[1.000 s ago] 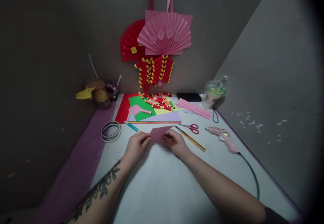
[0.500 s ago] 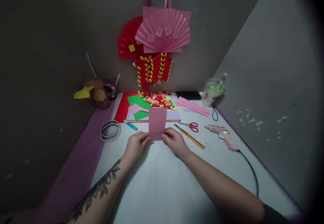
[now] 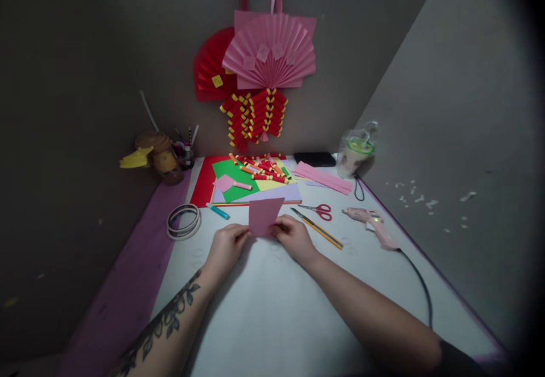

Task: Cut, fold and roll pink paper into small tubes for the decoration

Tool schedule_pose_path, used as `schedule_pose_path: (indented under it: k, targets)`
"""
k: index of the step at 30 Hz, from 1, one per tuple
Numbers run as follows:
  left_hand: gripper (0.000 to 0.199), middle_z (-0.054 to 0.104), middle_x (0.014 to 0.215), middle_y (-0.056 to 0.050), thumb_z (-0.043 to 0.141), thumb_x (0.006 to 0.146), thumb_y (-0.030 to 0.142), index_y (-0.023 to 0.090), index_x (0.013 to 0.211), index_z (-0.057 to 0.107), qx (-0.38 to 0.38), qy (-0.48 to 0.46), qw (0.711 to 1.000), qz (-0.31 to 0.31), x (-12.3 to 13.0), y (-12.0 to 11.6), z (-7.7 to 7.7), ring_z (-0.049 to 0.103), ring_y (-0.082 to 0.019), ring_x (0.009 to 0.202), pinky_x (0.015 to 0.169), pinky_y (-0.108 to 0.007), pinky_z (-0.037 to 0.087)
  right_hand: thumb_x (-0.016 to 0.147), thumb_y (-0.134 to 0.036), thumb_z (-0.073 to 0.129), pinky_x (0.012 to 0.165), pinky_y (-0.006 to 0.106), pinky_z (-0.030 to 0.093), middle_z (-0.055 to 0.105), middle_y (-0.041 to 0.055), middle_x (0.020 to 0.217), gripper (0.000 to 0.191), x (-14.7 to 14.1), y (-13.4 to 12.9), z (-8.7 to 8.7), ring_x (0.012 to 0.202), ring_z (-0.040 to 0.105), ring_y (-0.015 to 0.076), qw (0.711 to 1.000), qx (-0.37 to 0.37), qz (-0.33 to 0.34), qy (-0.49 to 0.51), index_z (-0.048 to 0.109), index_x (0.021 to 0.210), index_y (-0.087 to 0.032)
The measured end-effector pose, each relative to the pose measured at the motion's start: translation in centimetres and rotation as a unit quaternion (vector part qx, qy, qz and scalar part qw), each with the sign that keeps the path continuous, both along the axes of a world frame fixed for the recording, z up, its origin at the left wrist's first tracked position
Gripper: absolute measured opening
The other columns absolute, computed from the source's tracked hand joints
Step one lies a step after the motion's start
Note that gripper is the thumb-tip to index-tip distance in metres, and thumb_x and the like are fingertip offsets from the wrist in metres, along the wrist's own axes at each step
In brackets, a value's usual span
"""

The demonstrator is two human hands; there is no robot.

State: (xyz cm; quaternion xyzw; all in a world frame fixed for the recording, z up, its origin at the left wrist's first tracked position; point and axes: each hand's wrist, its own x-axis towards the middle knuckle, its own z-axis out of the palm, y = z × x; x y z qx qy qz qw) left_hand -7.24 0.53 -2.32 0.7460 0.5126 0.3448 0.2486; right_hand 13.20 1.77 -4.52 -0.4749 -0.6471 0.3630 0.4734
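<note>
A small pink sheet of paper [image 3: 264, 215] stands raised between my hands, its top edge slanting up to the right. My left hand [image 3: 227, 246] pinches its lower left corner. On the opposite side, my right hand [image 3: 294, 239] grips the lower right edge between thumb and fingers. Just right of that hand lie a yellow craft knife [image 3: 320, 230] and red-handled scissors [image 3: 322, 212]. Past the sheet, several paper rolls [image 3: 266, 172] in red, orange and pink rest on coloured paper [image 3: 272, 196]. The fingertips are partly hidden by the paper.
Tape rolls [image 3: 184, 221] and a teal glue stick or marker [image 3: 218, 212] lie left. At right sit a pink glue gun [image 3: 374, 226] with its cord, pink strips [image 3: 323, 178], a phone [image 3: 315, 159] and a bagged cup [image 3: 356, 153]. Paper fans [image 3: 272, 47] hang on the wall.
The pink paper has tipped, so its upper part looks shorter and slanted to the right. Both hands keep their hold in nearly the same place; the view has shifted slightly.
</note>
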Motion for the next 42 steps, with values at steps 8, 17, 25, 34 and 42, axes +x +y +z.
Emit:
schedule_pose_path:
  k: [8, 17, 25, 34, 42]
  targets:
    - [0.019, 0.074, 0.087, -0.006, 0.057, 0.084, 0.026, 0.021, 0.089, 0.075, 0.0, -0.001, 1.0, 0.006, 0.0, 0.1, -0.3, 0.066, -0.019, 0.077, 0.073, -0.029, 0.049, 0.075, -0.021, 0.06, 0.068, 0.029, 0.048, 0.065, 0.0027, 0.079, 0.012, 0.1, 0.0, 0.0, 0.073, 0.06, 0.0173, 1.0, -0.002, -0.013, -0.002, 0.07, 0.082, -0.022]
    - [0.02, 0.071, 0.076, -0.005, 0.057, 0.08, 0.029, 0.017, 0.082, 0.073, -0.083, -0.068, 0.994, 0.017, 0.4, -0.2, 0.6, 0.061, -0.016, 0.068, 0.064, -0.026, 0.045, 0.074, -0.028, 0.064, 0.06, 0.027, 0.045, 0.061, -0.0003, 0.068, 0.008, 0.0, 0.0, -0.1, 0.062, 0.056, 0.0148, 0.993, -0.085, -0.005, 0.076, 0.062, 0.074, -0.02]
    - [0.028, 0.047, 0.045, 0.006, 0.064, 0.071, 0.039, 0.015, 0.06, 0.057, -0.32, -0.218, 0.922, 0.017, 0.6, -0.3, 1.1, 0.035, -0.006, 0.04, 0.042, -0.02, 0.023, 0.068, -0.036, 0.07, 0.036, 0.018, 0.027, 0.051, -0.007, 0.043, 0.022, -0.4, -0.5, 1.1, 0.035, 0.038, 0.0068, 0.959, -0.223, 0.032, 0.171, 0.055, 0.069, -0.019]
    - [0.029, 0.047, 0.047, 0.005, 0.063, 0.075, 0.04, 0.015, 0.061, 0.058, -0.294, -0.191, 0.936, 0.016, 0.5, -0.2, 0.6, 0.036, -0.007, 0.042, 0.044, -0.02, 0.024, 0.07, -0.038, 0.07, 0.035, 0.017, 0.027, 0.055, -0.0051, 0.045, 0.024, 0.2, -0.3, 0.8, 0.035, 0.041, 0.0063, 0.953, -0.239, 0.054, 0.179, 0.058, 0.072, -0.018]
    - [0.018, 0.071, 0.082, -0.005, 0.056, 0.083, 0.021, 0.017, 0.088, 0.072, 0.033, -0.019, 0.999, 0.015, 0.0, -0.5, 0.2, 0.062, -0.015, 0.072, 0.068, -0.024, 0.046, 0.072, -0.031, 0.066, 0.05, 0.023, 0.042, 0.06, -0.0021, 0.06, 0.014, -0.1, -0.5, 0.9, 0.051, 0.052, 0.0116, 0.985, -0.119, 0.015, 0.126, 0.061, 0.077, -0.019]
